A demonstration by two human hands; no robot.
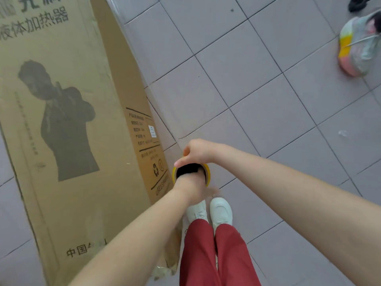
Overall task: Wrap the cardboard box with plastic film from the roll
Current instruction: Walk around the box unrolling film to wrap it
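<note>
A tall brown cardboard box [68,124] with black print and a figure on it fills the left side, seen from above. Clear plastic film [153,100] clings along its right face. Beside the box's near right corner I hold the film roll [207,172], of which a yellow rim and a dark core show. My left hand [190,185] reaches into the roll's core from below. My right hand [199,151] grips the roll's upper end, fingers curled over it. Most of the roll is hidden by my hands.
Grey floor tiles [257,89] spread to the right. My white shoes [209,211] and red trousers stand right by the box's corner. Another person's colourful shoe [358,46] sits at the upper right, with a dark shoe [357,3] above it.
</note>
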